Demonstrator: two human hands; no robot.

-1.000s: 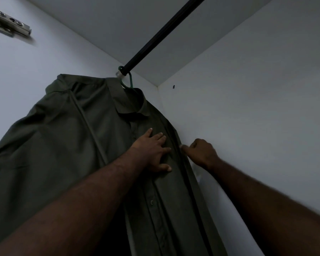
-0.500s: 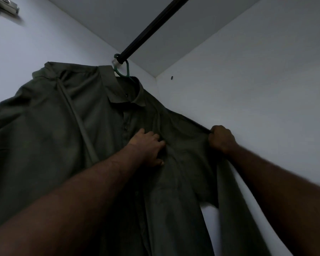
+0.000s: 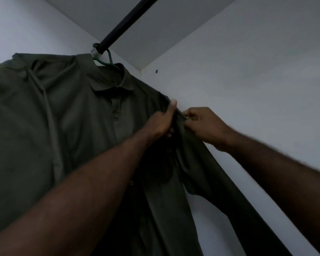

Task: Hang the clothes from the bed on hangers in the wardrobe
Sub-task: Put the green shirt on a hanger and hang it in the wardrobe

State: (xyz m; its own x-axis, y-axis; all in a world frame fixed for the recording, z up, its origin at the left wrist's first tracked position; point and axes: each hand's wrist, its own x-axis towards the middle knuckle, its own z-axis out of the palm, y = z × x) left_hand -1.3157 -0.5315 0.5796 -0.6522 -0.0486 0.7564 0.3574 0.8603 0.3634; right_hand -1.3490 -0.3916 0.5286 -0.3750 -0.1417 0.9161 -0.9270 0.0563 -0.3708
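Shirt point(image 3: 72, 126), dark olive, hung on green hanger point(image 3: 107, 60) inside white wardrobe point(image 3: 174, 24), spread across the 9 o'clock half of the view. Hanger hook looped over black rail point(image 3: 126, 24), rail running off toward 1 o'clock under the wardrobe top. Collar point(image 3: 111, 84) just below the hook, at 6 o'clock from it, with one button point(image 3: 116, 116) further down the front. Left hand point(image 3: 161, 122) at 4 o'clock from the collar, gripping the shirt's far shoulder: thumb straight up along the shoulder edge, other fingers curled into the cloth beneath. Right hand point(image 3: 203, 124) just beside it at 3 o'clock, fingers bent, pinching the same shoulder edge between thumb and fingertips, the two hands nearly touching. Cloth bunched and shadowed under both hands. Sleeve point(image 3: 229, 182) falling from the held shoulder toward 5 o'clock, close against the white side wall point(image 3: 257, 80). Small dark mark point(image 3: 156, 71) on that wall at 12 o'clock from the left hand, near the corner.
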